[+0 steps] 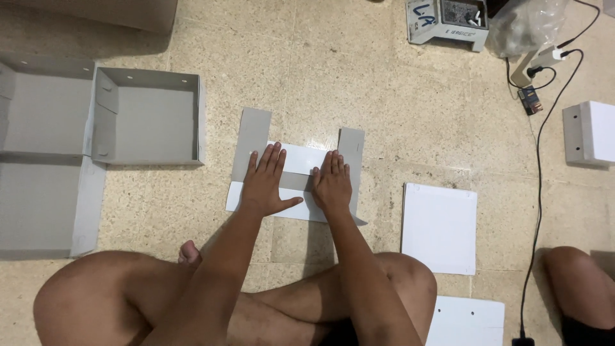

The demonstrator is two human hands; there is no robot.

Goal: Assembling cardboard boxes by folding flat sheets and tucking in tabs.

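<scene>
Item: flat cardboard blank (301,168), white and grey, lying on the tiled floor (359,83) directly ahead of the seated person's crossed legs. Long axis runs left to right across the view; two grey flaps (252,138) point away from the person, one at each end, the left one longer than the right.

Hands: left hand (264,182) flat on the left half of the blank, fingers spread, thumb out to the right. Right hand (332,184) flat on the right half, fingers close together. Both press palm-down; neither pinches anything. A grey strip of the blank shows between the two hands.

Count, other stock:
- Folded grey box trays, open side up: one complete tray (150,115) at left, with what seems to be a second tray (38,109) cut off at the frame edge beside it.
- Flat white sheets: two, one (439,227) just right of the right forearm, one (466,320) by the right knee.
- White box (592,132), far right edge.
- Grey device (447,22), top.
- Black cable (537,192), running down the right side.

Clearance: bare floor beyond the flaps and between the blank and the trays; the nearer white sheet lies near the blank's right edge.
</scene>
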